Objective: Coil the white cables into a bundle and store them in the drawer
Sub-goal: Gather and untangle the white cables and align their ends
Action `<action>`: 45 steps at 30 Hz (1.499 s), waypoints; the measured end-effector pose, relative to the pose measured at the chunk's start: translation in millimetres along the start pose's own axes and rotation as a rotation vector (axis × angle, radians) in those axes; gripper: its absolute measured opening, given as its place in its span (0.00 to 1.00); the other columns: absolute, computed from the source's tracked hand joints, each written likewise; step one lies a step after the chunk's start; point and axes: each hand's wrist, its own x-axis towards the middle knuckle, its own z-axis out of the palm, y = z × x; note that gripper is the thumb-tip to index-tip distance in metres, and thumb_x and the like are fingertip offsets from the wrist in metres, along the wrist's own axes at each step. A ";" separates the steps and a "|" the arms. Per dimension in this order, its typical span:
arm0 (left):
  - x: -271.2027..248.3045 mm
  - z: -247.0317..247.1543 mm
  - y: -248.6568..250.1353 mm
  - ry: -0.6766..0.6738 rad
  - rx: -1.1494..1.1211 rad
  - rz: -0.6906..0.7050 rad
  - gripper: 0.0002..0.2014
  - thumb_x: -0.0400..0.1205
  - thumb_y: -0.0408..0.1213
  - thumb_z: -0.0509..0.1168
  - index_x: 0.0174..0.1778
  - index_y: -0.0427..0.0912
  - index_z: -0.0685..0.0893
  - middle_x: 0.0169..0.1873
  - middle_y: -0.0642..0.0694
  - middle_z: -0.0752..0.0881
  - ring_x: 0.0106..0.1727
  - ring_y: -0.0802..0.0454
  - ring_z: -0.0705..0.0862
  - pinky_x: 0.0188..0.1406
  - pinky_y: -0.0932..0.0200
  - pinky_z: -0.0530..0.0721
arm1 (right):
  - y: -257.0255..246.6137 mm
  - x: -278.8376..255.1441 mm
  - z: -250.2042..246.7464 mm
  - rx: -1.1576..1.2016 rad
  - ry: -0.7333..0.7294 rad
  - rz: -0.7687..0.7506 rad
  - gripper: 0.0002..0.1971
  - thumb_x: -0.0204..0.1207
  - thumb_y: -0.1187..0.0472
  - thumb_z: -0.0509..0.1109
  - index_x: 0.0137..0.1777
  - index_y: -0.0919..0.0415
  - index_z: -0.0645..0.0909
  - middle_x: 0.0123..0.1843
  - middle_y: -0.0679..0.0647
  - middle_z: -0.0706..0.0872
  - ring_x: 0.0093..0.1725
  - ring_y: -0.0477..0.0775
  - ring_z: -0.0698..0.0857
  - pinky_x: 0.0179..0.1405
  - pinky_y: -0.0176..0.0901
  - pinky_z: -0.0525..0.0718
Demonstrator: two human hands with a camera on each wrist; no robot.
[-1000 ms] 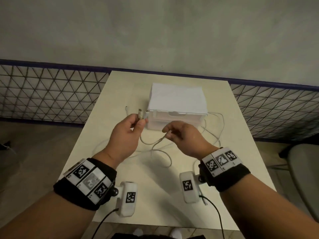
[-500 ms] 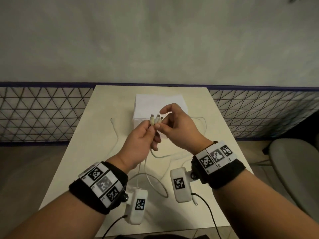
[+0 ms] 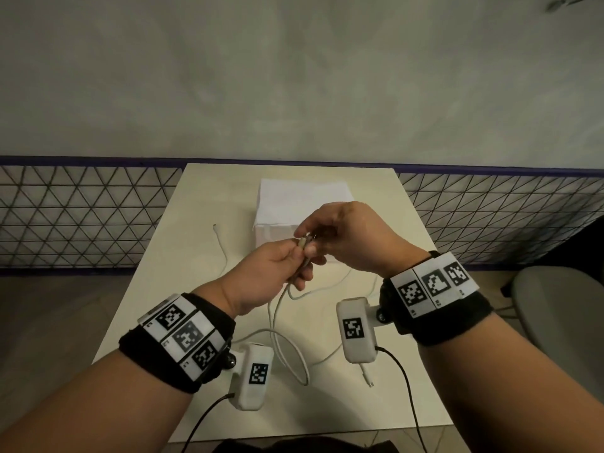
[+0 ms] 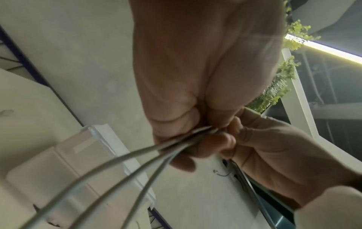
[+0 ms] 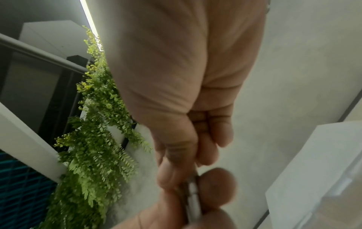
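Left hand [image 3: 268, 276]: grips white cables [image 3: 277, 325] near plug ends, raised above surface [image 3: 183, 289] | right hand [image 3: 346, 237]: pinches same ends | cables trail onto surface; drawer unit [image 3: 294, 204] behind hands

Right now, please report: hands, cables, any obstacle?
Left hand and right hand pinch plug ends together. White cables uncoiled on table. Drawer box shut.

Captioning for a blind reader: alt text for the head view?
Both hands, left hand and right hand, pinch gathered white cables by their plug ends above a table; loose lengths trail below, before a white drawer box.
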 end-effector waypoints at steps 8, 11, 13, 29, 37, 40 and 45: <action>6.1 -5.5 39.8 0.109 -0.427 0.119 0.15 0.87 0.38 0.46 0.43 0.39 0.76 0.34 0.43 0.76 0.33 0.48 0.72 0.39 0.57 0.77 | 16.4 -6.8 46.0 0.734 -0.124 0.110 0.26 0.75 0.60 0.70 0.72 0.50 0.67 0.53 0.51 0.83 0.54 0.47 0.84 0.59 0.47 0.84; 6.5 -6.6 42.5 0.107 -0.417 0.134 0.15 0.87 0.40 0.46 0.40 0.43 0.74 0.27 0.49 0.73 0.26 0.54 0.68 0.31 0.57 0.73 | 9.8 -12.8 62.9 0.539 -0.199 0.127 0.05 0.78 0.63 0.67 0.52 0.57 0.76 0.31 0.52 0.85 0.33 0.56 0.87 0.49 0.56 0.87; 7.5 -10.0 43.5 0.175 -0.326 0.136 0.15 0.87 0.40 0.46 0.40 0.44 0.74 0.24 0.51 0.72 0.23 0.56 0.64 0.24 0.61 0.66 | 14.3 -15.3 68.3 0.367 -0.250 0.154 0.04 0.80 0.58 0.65 0.45 0.56 0.77 0.25 0.49 0.79 0.23 0.53 0.82 0.33 0.46 0.84; 13.8 17.8 6.4 -0.175 0.547 -0.048 0.12 0.85 0.41 0.52 0.46 0.43 0.81 0.43 0.56 0.79 0.33 0.57 0.82 0.37 0.69 0.78 | 69.3 -31.5 23.0 -0.125 -0.182 0.249 0.13 0.82 0.56 0.58 0.34 0.45 0.71 0.32 0.42 0.76 0.34 0.46 0.76 0.34 0.38 0.71; 27.3 10.4 4.7 0.279 0.529 -0.018 0.15 0.86 0.40 0.52 0.35 0.50 0.77 0.43 0.45 0.83 0.45 0.46 0.80 0.38 0.57 0.73 | 78.1 -36.0 21.0 -0.282 -0.265 0.271 0.12 0.83 0.54 0.56 0.43 0.57 0.77 0.46 0.55 0.80 0.49 0.58 0.79 0.52 0.49 0.76; 28.2 -4.4 16.9 0.580 0.425 -0.018 0.14 0.86 0.42 0.49 0.42 0.45 0.78 0.41 0.47 0.80 0.42 0.47 0.77 0.39 0.55 0.74 | 91.8 -46.5 21.7 -0.514 -0.240 0.340 0.17 0.82 0.50 0.56 0.55 0.57 0.82 0.59 0.58 0.75 0.61 0.62 0.71 0.65 0.56 0.72; 26.4 -17.1 20.7 0.788 0.336 0.024 0.15 0.87 0.43 0.47 0.45 0.42 0.78 0.46 0.45 0.81 0.47 0.46 0.78 0.46 0.54 0.71 | 99.9 -47.7 4.5 -0.729 -0.287 0.495 0.16 0.80 0.48 0.57 0.58 0.53 0.81 0.53 0.56 0.83 0.55 0.60 0.80 0.51 0.48 0.75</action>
